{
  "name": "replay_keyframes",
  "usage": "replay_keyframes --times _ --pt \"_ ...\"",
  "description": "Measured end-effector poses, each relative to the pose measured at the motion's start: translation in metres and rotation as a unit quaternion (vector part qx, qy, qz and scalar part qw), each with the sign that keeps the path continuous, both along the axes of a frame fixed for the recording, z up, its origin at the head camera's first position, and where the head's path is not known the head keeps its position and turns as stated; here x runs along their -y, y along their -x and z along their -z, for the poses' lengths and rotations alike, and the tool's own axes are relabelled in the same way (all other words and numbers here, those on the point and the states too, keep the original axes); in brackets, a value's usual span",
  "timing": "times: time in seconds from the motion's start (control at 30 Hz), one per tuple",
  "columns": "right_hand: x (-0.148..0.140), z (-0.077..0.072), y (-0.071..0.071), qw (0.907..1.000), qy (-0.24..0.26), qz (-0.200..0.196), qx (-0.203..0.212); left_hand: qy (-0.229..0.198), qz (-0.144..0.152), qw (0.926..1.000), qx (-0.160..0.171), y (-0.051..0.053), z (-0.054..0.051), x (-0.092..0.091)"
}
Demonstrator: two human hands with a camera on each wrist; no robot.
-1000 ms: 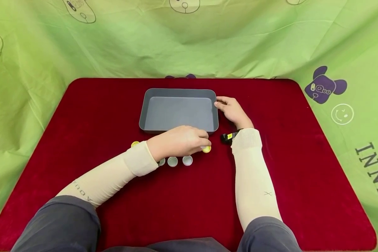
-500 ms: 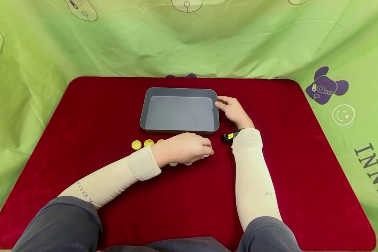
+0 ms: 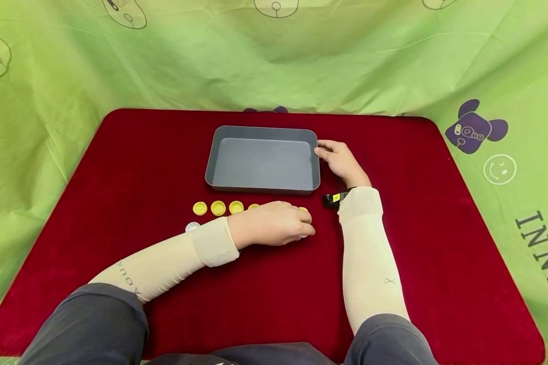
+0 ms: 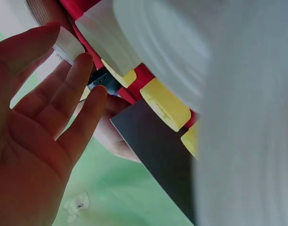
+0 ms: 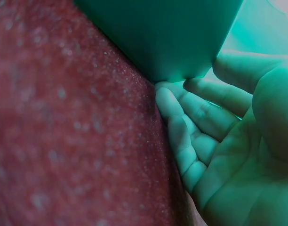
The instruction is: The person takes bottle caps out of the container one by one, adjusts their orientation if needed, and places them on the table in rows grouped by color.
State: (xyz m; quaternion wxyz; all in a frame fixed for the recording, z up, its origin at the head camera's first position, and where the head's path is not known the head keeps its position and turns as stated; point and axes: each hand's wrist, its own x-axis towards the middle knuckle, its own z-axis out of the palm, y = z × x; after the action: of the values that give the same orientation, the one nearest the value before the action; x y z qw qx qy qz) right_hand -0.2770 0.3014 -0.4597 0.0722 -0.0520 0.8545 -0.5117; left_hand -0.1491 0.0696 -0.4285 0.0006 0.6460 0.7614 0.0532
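Observation:
My left hand (image 3: 274, 223) pinches a white bottle cap (image 3: 303, 235) between thumb and fingertips, low over the red cloth; the same white cap (image 4: 68, 45) shows at the fingertips in the left wrist view. Yellow bottle caps (image 3: 218, 208) lie in a row just beyond this hand, partly covered by it. Another white cap (image 3: 192, 226) peeks out by the left sleeve. My right hand (image 3: 344, 161) rests against the right side of the grey rectangular tray (image 3: 262, 186), thumb at the rim. In the right wrist view its relaxed fingers (image 5: 200, 108) touch the tray's outer corner (image 5: 177, 61).
A red cloth (image 3: 274, 299) covers the table. Green printed curtain (image 3: 274, 66) hangs around its back and sides. A black wrist camera (image 3: 332, 199) sits at the right cuff. Ridged white caps (image 4: 167, 42) loom close in the left wrist view.
My left hand has let go of a yellow cap at the row's right end, shifted slightly nearer the body, and taken a white cap. The right hand stays at the tray.

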Motion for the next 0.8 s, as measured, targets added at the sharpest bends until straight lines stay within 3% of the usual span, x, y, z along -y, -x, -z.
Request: replay_keyframes --times 0.3,0.8 --pt "0.000 0.000 0.000 1.0000 0.000 -0.002 -0.006 0.040 -0.010 0.9991 0.012 -0.006 0.006 -0.003" --pt "0.001 0.000 0.000 0.9999 0.002 -0.003 -0.011 0.039 -0.006 0.9992 0.003 -0.005 0.012 -0.006"
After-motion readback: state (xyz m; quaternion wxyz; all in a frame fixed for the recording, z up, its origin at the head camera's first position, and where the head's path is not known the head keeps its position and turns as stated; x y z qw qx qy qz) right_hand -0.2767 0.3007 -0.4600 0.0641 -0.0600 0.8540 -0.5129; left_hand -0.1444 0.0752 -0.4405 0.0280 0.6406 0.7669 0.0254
